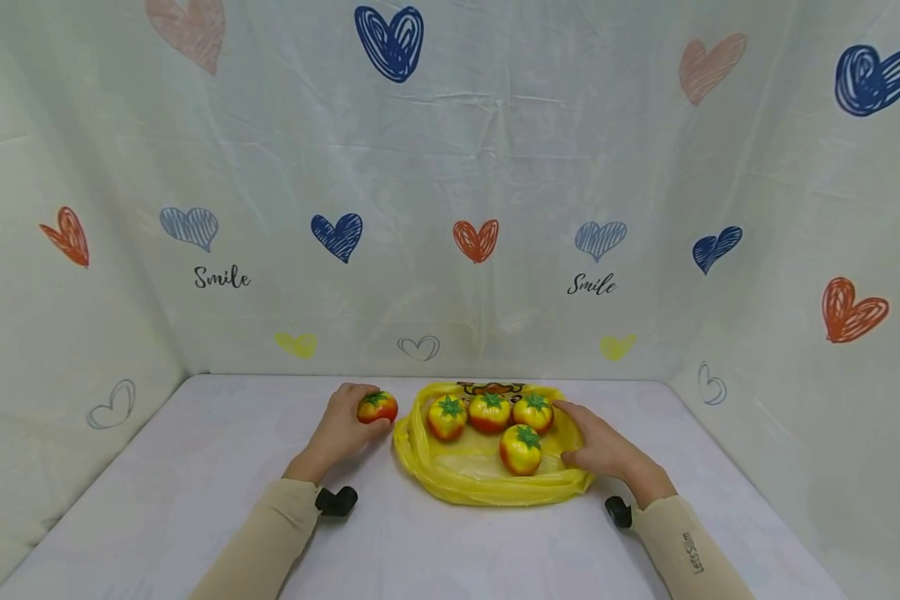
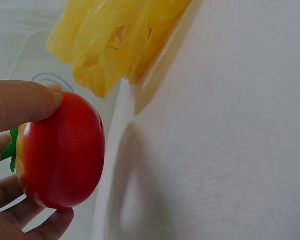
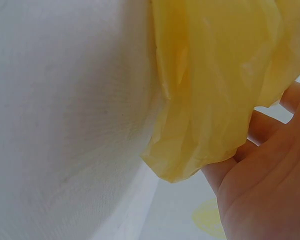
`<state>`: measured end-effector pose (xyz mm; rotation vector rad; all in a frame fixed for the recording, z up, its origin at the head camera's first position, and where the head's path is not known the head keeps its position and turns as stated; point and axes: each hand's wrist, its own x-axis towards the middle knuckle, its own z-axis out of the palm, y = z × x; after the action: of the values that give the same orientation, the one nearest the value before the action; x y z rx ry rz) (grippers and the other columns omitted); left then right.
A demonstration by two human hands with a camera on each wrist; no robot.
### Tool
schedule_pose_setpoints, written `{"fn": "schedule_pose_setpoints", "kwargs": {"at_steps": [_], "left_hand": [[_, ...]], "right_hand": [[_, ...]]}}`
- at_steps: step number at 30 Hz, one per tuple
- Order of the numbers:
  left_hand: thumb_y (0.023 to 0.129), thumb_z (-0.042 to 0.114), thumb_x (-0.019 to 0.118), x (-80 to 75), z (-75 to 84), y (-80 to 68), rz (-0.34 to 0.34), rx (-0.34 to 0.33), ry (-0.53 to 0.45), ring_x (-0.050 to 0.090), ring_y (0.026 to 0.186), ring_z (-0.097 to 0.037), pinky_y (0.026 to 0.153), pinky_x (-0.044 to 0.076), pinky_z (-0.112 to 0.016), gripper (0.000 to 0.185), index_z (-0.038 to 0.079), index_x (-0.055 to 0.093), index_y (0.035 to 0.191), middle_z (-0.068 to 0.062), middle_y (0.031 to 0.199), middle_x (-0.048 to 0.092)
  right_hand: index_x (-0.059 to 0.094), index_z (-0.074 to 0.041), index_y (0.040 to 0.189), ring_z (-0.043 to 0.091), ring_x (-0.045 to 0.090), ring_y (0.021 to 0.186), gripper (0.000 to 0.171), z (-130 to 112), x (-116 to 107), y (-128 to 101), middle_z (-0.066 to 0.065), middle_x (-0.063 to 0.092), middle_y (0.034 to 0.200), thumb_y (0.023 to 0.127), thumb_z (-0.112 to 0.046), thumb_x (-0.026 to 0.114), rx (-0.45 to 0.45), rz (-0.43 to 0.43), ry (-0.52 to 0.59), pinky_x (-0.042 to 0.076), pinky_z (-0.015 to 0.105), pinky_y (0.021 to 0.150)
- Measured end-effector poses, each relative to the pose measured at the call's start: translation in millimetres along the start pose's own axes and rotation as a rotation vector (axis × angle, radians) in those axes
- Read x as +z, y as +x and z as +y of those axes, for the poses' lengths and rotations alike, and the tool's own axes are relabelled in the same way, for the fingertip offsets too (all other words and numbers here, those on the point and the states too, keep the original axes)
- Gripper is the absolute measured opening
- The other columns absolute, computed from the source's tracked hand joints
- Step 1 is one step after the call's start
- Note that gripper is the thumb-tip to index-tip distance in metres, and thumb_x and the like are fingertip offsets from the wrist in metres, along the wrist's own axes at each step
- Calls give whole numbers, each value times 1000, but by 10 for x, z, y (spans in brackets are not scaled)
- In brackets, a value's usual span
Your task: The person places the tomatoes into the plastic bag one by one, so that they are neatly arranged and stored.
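Observation:
My left hand (image 1: 342, 425) grips a red and yellow toy tomato (image 2: 65, 152) with a green leafy top, thumb on one side and fingers on the other. It is just left of an opened yellow plastic bag (image 1: 487, 493) and, in the left wrist view, held off the white surface. Several similar tomatoes (image 1: 521, 450) lie inside the bag, green tops up. At the bag's right rim is my right hand (image 1: 607, 446), thumb and fingers spread apart. In the right wrist view its fingertips are hidden behind the yellow plastic (image 3: 210, 100).
The bag lies on a white-covered table (image 1: 420, 550). Behind and on both sides hang pale curtains (image 1: 420, 167) printed with hearts and the word Smile. Black wrist mounts (image 1: 337, 502) sit at both beige sleeves (image 1: 270, 533).

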<state>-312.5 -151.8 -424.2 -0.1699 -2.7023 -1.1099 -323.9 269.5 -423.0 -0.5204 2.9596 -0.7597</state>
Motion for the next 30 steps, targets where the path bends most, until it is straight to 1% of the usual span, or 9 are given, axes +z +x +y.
{"fn": "schedule_pose_setpoints", "kwargs": {"at_steps": [4,11,18,24,27,30], "left_hand": [[81,22,76,-20,50,-10,9,3,2,43,115,-31,101,40,-50,55,10,53,129,-13,128,42],[82,21,76,-52,119,-23,39,65,9,43,117,-32,100,41,-50,55,11,52,130,-13,132,41],[82,22,76,-70,207,-42,61,84,8,43,117,-31,99,43,-49,56,13,52,131,-12,133,40],[81,19,77,-102,330,-76,92,162,-23,46,113,-31,96,45,-49,52,10,55,127,-13,128,44],[80,17,78,-106,394,-95,97,207,-36,47,111,-31,95,46,-48,50,8,57,124,-14,124,45],[80,17,78,-90,441,-111,99,247,-25,48,110,-30,95,47,-46,49,8,57,124,-13,124,45]], "right_hand": [[33,-11,147,42,30,135,82,-2,-3,-4,19,34,148,76,-11,73,0,0,1,23,60,108],[33,-10,147,41,30,135,81,-15,-10,-11,19,34,148,76,-11,72,-5,1,-4,23,60,108],[32,-11,148,41,30,135,81,-30,-15,-21,19,33,149,77,-12,72,6,-3,-3,23,60,108],[32,-12,148,40,30,136,81,-19,-12,-16,17,32,150,78,-14,72,13,-8,5,23,59,109],[31,-12,148,40,29,136,80,-14,-10,-18,17,32,150,78,-14,71,2,-10,8,23,60,109],[32,-12,148,40,29,136,80,-6,-9,-16,17,32,150,78,-14,72,2,-11,10,23,59,109]]}}
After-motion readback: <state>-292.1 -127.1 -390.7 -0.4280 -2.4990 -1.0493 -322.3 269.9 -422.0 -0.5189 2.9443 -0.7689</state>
